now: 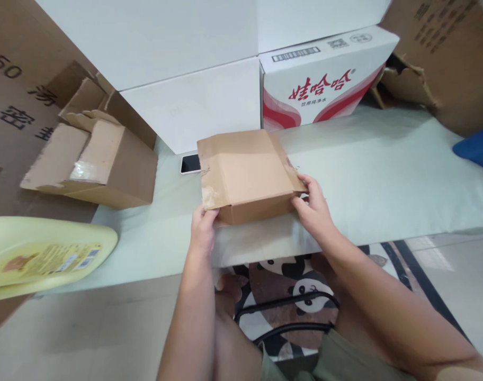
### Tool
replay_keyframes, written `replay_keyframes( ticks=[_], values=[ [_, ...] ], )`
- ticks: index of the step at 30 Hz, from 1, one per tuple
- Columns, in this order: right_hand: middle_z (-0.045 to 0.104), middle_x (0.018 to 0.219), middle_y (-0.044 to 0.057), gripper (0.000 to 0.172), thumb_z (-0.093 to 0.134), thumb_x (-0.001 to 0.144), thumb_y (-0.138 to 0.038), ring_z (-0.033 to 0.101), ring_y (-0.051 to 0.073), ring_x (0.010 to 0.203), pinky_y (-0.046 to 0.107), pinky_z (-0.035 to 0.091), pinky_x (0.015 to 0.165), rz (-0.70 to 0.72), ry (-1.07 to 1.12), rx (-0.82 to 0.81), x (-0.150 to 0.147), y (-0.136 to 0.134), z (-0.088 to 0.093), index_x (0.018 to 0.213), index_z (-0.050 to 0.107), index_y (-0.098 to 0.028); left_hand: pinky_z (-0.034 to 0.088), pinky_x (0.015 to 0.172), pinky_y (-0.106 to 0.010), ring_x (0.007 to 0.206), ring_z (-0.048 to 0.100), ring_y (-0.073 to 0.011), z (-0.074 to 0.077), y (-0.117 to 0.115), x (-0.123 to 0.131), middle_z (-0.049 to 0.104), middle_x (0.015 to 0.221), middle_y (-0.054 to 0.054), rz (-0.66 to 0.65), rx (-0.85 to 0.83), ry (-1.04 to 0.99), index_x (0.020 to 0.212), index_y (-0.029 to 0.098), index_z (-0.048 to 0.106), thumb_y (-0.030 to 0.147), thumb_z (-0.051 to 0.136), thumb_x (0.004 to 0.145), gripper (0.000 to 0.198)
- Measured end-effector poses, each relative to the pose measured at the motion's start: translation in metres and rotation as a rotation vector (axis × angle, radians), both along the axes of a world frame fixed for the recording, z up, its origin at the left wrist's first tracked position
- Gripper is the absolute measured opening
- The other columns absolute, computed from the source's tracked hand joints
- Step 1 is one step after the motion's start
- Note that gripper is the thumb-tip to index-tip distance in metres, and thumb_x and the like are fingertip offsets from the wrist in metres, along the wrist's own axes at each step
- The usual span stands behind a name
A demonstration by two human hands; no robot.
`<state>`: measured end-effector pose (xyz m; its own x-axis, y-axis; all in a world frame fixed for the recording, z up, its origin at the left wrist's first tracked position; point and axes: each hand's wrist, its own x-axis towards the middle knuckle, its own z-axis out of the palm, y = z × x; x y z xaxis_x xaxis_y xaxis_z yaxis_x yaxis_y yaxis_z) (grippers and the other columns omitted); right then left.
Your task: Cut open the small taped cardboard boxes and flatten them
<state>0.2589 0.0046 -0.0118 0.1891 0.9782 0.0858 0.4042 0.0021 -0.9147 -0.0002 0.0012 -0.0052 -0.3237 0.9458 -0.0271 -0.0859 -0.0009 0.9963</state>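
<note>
One cloth-covered table (pixel 404 180) carries a brown cardboard box (pixel 251 169), probably light, stiff-walled, bendable at its side flaps (pixel 212 174); left hand (pixel 202 233) and right hand (pixel 313 207) pinch these near the front corners, fingers almost closed, a sensible hold.

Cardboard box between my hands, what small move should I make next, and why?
I'd probably press the left flap down with your left hand: it sticks out from the box, and that hand is at its near corner, while the right hand is at the box's other near corner.
</note>
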Motion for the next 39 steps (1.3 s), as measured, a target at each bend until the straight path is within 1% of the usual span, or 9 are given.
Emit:
replay_keyframes(
  ticks=[6,11,15,20,27,31,35,39],
  values=[
    [0.052,0.131,0.015,0.056,0.055,0.079,-0.029,0.050,0.032,0.128,0.053,0.050,0.101,-0.037,-0.059,0.031,-0.0021,-0.0018,-0.0005,0.135,0.052,-0.023,0.054,0.089,-0.035,0.103,0.070,-0.0293,-0.0013,0.0001,0.0018,0.078,0.095,-0.009,-0.010,0.000,-0.010,0.087,0.018,0.079,0.048,0.082,0.065,0.038],
    [0.048,0.133,0.014,0.054,0.056,0.082,-0.032,0.046,0.032,0.132,0.053,0.051,0.101,-0.039,-0.041,0.036,-0.0050,-0.0033,0.0013,0.136,0.052,-0.026,0.053,0.093,-0.036,0.109,0.069,-0.0304,0.0010,0.0002,0.0029,0.078,0.096,-0.007,-0.007,0.008,-0.001,0.087,0.019,0.079,0.047,0.081,0.067,0.035],
    [0.046,0.131,0.014,0.056,0.057,0.082,-0.033,0.047,0.032,0.129,0.053,0.051,0.101,-0.029,-0.018,0.018,-0.0044,-0.0026,-0.0008,0.137,0.052,-0.026,0.053,0.092,-0.036,0.107,0.070,-0.0296,0.0009,-0.0001,0.0014,0.078,0.098,-0.008,-0.016,-0.003,0.001,0.088,0.019,0.079,0.047,0.081,0.067,0.035],
    [0.047,0.126,0.013,0.055,0.059,0.081,-0.033,0.050,0.032,0.123,0.051,0.054,0.096,-0.035,-0.027,0.027,-0.0023,-0.0012,-0.0040,0.136,0.054,-0.027,0.054,0.090,-0.037,0.105,0.070,-0.0306,-0.0001,0.0003,0.0014,0.079,0.098,-0.009,-0.008,-0.010,0.010,0.088,0.018,0.079,0.048,0.081,0.066,0.037],
    [0.046,0.125,0.013,0.055,0.059,0.081,-0.034,0.052,0.031,0.121,0.051,0.055,0.094,-0.021,-0.013,-0.018,-0.0010,-0.0006,-0.0007,0.135,0.054,-0.025,0.054,0.082,-0.033,0.095,0.071,-0.0273,0.0009,-0.0003,0.0031,0.079,0.092,-0.007,0.008,-0.033,-0.009,0.083,0.020,0.080,0.049,0.082,0.064,0.035],
    [0.047,0.123,0.013,0.055,0.059,0.081,-0.033,0.052,0.030,0.120,0.050,0.056,0.093,-0.028,0.001,-0.008,-0.0010,-0.0006,-0.0014,0.134,0.054,-0.026,0.053,0.082,-0.032,0.096,0.070,-0.0263,-0.0003,-0.0001,0.0029,0.079,0.094,-0.007,0.002,-0.002,0.000,0.084,0.020,0.080,0.047,0.082,0.066,0.033],
    [0.047,0.124,0.012,0.055,0.059,0.081,-0.035,0.053,0.029,0.119,0.048,0.057,0.092,-0.020,-0.012,-0.004,-0.0007,-0.0006,-0.0036,0.135,0.054,-0.026,0.054,0.083,-0.034,0.096,0.071,-0.0280,-0.0016,0.0004,0.0019,0.078,0.093,-0.008,-0.001,-0.007,0.016,0.084,0.018,0.079,0.047,0.081,0.067,0.034],
    [0.048,0.124,0.012,0.053,0.059,0.082,-0.033,0.054,0.029,0.117,0.048,0.057,0.092,-0.015,-0.025,0.016,-0.0005,-0.0007,-0.0046,0.135,0.054,-0.028,0.054,0.086,-0.035,0.101,0.071,-0.0292,-0.0018,0.0002,0.0013,0.079,0.098,-0.008,-0.002,-0.019,0.018,0.087,0.018,0.079,0.046,0.079,0.067,0.034]
  ],
)
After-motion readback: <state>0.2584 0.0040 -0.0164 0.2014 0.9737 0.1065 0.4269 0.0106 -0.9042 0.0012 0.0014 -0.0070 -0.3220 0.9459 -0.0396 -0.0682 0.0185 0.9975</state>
